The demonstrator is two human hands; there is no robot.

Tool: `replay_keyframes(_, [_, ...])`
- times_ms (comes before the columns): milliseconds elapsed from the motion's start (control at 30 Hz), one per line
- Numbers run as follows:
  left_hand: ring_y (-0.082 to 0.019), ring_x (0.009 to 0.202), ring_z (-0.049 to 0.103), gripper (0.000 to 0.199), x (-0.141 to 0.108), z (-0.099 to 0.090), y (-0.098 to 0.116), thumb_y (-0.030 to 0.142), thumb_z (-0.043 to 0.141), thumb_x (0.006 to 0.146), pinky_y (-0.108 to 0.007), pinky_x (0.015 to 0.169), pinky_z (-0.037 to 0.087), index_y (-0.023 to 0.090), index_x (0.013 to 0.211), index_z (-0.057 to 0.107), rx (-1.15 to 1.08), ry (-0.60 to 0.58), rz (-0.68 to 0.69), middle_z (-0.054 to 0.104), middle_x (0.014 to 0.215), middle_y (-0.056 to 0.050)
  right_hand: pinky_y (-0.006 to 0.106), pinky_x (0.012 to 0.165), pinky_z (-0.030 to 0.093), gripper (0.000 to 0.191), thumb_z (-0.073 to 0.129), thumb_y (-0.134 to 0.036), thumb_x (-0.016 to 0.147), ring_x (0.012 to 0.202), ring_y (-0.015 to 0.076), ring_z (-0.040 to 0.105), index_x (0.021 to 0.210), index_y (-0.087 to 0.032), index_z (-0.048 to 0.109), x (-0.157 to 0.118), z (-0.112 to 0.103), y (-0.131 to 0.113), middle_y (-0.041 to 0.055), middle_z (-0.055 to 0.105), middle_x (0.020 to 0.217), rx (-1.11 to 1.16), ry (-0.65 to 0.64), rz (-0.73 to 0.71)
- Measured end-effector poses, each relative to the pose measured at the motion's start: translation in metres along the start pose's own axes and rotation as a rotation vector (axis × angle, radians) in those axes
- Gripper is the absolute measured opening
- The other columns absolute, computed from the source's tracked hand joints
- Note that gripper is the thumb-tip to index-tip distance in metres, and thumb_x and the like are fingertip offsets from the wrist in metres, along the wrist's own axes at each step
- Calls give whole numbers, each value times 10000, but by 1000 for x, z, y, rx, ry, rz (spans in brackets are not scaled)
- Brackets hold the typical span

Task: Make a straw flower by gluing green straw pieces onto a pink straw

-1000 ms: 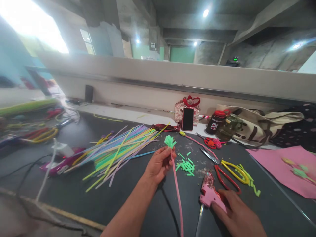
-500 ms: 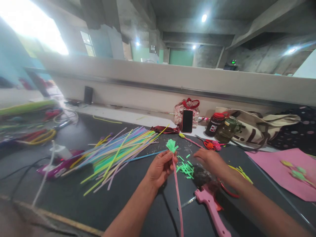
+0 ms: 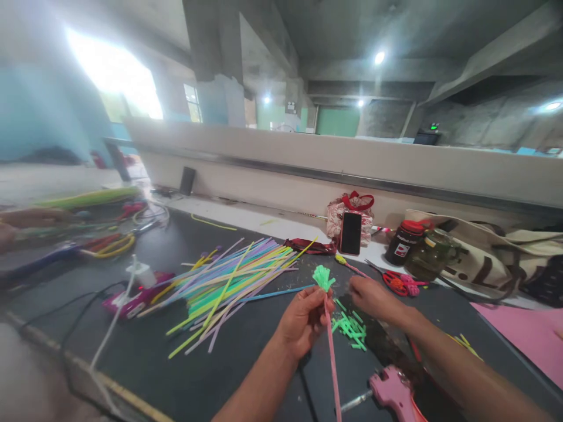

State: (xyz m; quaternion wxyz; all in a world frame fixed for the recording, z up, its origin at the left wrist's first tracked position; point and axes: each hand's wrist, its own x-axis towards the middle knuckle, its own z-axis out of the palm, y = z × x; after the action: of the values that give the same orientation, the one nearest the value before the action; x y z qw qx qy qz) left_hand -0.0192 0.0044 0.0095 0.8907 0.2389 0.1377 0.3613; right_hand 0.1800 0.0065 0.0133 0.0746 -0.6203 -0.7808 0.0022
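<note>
My left hand [image 3: 305, 319] pinches a pink pipe cleaner [image 3: 332, 357] just below a fanned bunch of short green pieces [image 3: 323, 277] at its top. The stem hangs down toward the lower edge of the view. To the right, my right hand [image 3: 373, 300] is closed, its fingertips curled beside the green bunch but apart from it. Whatever those fingers hold, if anything, is too small to make out. Loose cut green pieces [image 3: 352, 329] lie on the dark table between the hands. A pink glue gun [image 3: 391, 390] rests below my right forearm.
Many coloured pipe cleaners [image 3: 233, 284] are piled on the left, near a purple device [image 3: 136, 299] with cables. Toward the back stand a phone [image 3: 350, 233], a dark bottle [image 3: 402, 243] and a canvas bag [image 3: 479, 252]. Red-handled scissors [image 3: 394, 282] and pink paper [image 3: 523, 337] lie right.
The view has swung slightly left, so the scene sits farther right. My right hand has come closer to the green bunch and its fingers have curled in. My left hand keeps its pinch.
</note>
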Motion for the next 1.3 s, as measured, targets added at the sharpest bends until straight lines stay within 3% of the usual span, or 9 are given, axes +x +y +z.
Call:
replay_keyframes(133, [-23, 361, 472, 188, -1, 2, -1, 236, 660, 623, -96, 330, 332, 85, 710, 590, -5, -18, -26, 572, 523, 0, 221, 530, 418, 220, 348, -192, 793, 582, 119, 560, 956, -161, 493, -19, -32, -16, 16, 613, 733, 283, 109, 67])
replay_keyframes(267, [-24, 353, 472, 195, -2, 3, -5, 241, 659, 623, -99, 332, 326, 86, 719, 589, 17, -33, -39, 576, 519, 0, 222, 452, 374, 121, 510, -265, 736, 434, 98, 473, 809, -171, 533, -43, -56, -49, -38, 543, 521, 1091, 191, 231])
replay_keyframes(367, [-30, 351, 476, 197, -2, 4, -9, 243, 654, 626, -108, 333, 326, 87, 727, 589, 44, -41, -38, 578, 523, 1, 212, 430, 322, 124, 580, -277, 703, 443, 76, 417, 764, -169, 572, -51, -61, -69, -29, 527, 576, 1308, 213, 182])
replay_keyframes(500, [-33, 359, 480, 170, -1, 4, -11, 228, 640, 635, -112, 333, 317, 93, 723, 586, 61, -30, -38, 567, 524, 8, 206, 449, 309, 62, 597, -246, 690, 515, 71, 394, 701, -188, 613, -47, -60, -77, -15, 498, 735, 1297, 312, 69])
replay_keyframes(667, [-36, 347, 471, 143, 0, 4, -11, 224, 635, 634, -119, 328, 306, 102, 672, 570, 72, -22, -16, 560, 503, 11, 272, 667, 392, 57, 600, -243, 685, 752, 157, 483, 695, -213, 648, -37, -55, -70, 8, 498, 755, 1108, 400, -40])
replay_keyframes(867, [-45, 334, 478, 163, 0, 5, -12, 237, 645, 622, -120, 316, 305, 105, 658, 558, 88, -2, -26, 586, 505, -3, 260, 629, 395, 71, 588, -266, 703, 754, 162, 477, 708, -222, 643, -34, -44, -66, 13, 489, 754, 1050, 402, -35])
replay_keyframes(1300, [-30, 327, 459, 156, -1, 6, -13, 213, 649, 624, -105, 312, 281, 100, 698, 569, 117, -16, -21, 552, 475, 7, 261, 644, 380, 76, 551, -207, 726, 728, 153, 482, 706, -210, 624, -34, -42, -74, 9, 487, 743, 954, 454, -46])
